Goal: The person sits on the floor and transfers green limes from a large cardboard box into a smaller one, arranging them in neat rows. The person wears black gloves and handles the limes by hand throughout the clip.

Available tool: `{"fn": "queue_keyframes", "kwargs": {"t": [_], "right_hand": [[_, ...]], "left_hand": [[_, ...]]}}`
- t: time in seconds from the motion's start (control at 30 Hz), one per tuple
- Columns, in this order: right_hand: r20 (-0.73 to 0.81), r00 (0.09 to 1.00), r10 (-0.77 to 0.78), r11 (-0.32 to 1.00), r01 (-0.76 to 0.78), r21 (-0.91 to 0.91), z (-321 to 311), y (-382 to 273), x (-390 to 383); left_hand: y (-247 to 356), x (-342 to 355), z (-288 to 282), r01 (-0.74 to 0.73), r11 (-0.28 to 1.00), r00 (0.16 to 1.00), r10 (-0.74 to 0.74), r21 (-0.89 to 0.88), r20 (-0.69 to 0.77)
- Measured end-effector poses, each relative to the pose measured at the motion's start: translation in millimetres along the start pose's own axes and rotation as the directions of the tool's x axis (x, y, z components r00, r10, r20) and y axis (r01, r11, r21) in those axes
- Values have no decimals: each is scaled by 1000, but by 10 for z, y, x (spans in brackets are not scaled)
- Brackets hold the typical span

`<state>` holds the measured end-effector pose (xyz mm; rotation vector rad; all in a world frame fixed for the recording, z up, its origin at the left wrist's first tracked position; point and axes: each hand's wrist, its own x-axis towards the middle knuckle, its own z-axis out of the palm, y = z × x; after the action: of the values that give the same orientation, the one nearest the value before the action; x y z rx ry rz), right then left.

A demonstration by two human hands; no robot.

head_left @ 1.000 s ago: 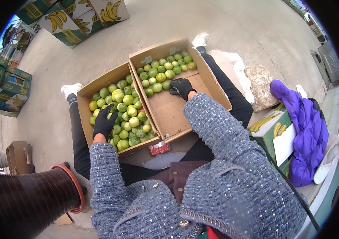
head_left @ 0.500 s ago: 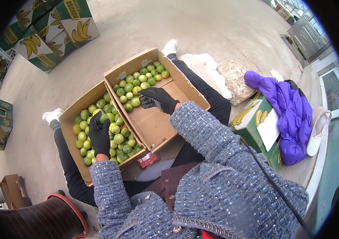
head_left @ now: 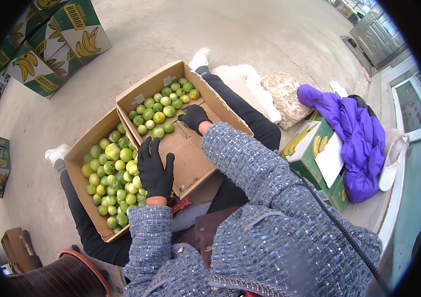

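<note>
Two cardboard boxes stand side by side between my outstretched legs. The left box [head_left: 82,134] is heaped with round green and yellowish fruits [head_left: 113,151]. More such fruits [head_left: 158,117] cover the far left part of the right box [head_left: 225,116], whose cardboard bottom shows nearer me. My left hand [head_left: 155,171], in a black glove, is over the wall between the boxes, fingers stretched and thumb apart; its palm side is hidden. My right hand [head_left: 194,119], also gloved, is inside the right box with fingers curled on a green fruit [head_left: 181,116] at the edge of the group.
Banana cartons [head_left: 54,47] are stacked at the far left. At right, a purple jacket [head_left: 359,143] lies over another carton [head_left: 307,143], beside a rough stone [head_left: 284,99]. A dark ribbed container [head_left: 57,274] with an orange rim is at lower left.
My left hand has moved right, from among the fruits in the left box to the wall between the boxes. My right hand has shifted slightly and its fingers are more curled.
</note>
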<state>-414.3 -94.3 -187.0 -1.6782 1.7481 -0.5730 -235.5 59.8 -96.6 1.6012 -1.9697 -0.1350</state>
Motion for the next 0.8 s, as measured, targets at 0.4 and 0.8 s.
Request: {"fn": "queue_keyframes", "kwargs": {"t": [0.4, 0.8], "right_hand": [[39, 998, 42, 983, -48, 178, 136, -45, -44], [109, 994, 13, 992, -26, 120, 50, 84, -41]], "left_hand": [[-31, -11, -37, 59, 991, 997, -65, -123, -40], [-1129, -513, -1053, 393, 809, 837, -511, -436, -193]]}}
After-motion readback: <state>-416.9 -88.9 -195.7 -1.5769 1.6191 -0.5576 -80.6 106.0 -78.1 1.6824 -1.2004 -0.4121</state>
